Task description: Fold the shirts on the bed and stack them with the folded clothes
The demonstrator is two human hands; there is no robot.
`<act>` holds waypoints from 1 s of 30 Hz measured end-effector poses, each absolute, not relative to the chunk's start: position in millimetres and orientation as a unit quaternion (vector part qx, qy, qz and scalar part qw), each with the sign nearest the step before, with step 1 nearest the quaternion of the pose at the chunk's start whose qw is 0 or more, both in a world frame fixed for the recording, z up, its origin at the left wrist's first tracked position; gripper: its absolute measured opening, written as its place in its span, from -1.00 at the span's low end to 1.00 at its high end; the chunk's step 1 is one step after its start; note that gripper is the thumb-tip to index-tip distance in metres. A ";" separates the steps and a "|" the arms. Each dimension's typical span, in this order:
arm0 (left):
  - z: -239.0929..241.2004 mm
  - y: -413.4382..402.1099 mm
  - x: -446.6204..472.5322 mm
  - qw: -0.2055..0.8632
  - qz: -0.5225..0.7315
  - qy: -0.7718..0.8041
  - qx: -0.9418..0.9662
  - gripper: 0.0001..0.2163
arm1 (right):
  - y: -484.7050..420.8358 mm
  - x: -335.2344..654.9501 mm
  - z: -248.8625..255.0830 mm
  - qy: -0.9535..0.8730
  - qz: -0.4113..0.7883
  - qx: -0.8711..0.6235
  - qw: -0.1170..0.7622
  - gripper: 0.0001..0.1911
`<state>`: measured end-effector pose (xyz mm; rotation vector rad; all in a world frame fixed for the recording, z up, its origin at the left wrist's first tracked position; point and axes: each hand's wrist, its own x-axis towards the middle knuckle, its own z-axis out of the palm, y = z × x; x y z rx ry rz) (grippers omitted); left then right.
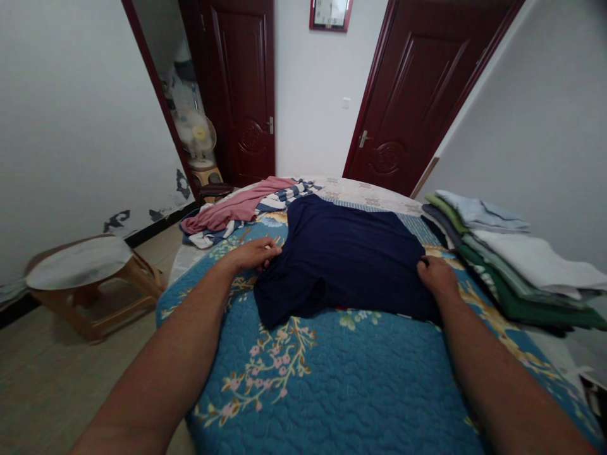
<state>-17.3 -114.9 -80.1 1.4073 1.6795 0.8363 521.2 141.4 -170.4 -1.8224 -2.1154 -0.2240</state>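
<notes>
A dark navy T-shirt (353, 253) lies spread sideways over the blue floral quilted cover (379, 379). Its sleeve points toward me at the lower left, and its hem end is on the right. My left hand (258, 254) is closed in a pinch on the shirt's left edge, above the sleeve. At the opposite end, my right hand (436, 276) grips the shirt's right edge with curled fingers. Some of the fingertips are hidden in the cloth.
Stacked folded clothes (531, 265) stand on the right of the table. A heap of pink and striped clothing (237, 212) lies at the back left. A stool (80, 262) is on the floor to the left, and a fan (196, 133) stands in the doorway.
</notes>
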 end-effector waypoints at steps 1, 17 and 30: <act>-81.4 -114.1 -16.5 0.382 0.316 0.673 0.549 -0.52 | 141.5 521.3 -170.6 -0.744 -0.077 -0.641 0.170 -0.46; -87.0 -123.0 -57.5 0.382 0.422 0.746 0.345 -0.69 | 144.7 522.8 -173.0 -0.744 -0.074 -0.641 0.173 -0.44; -96.2 -108.9 -52.8 0.438 0.567 0.607 0.345 -0.51 | 145.2 522.2 -173.9 -0.743 -0.067 -0.640 0.186 -0.47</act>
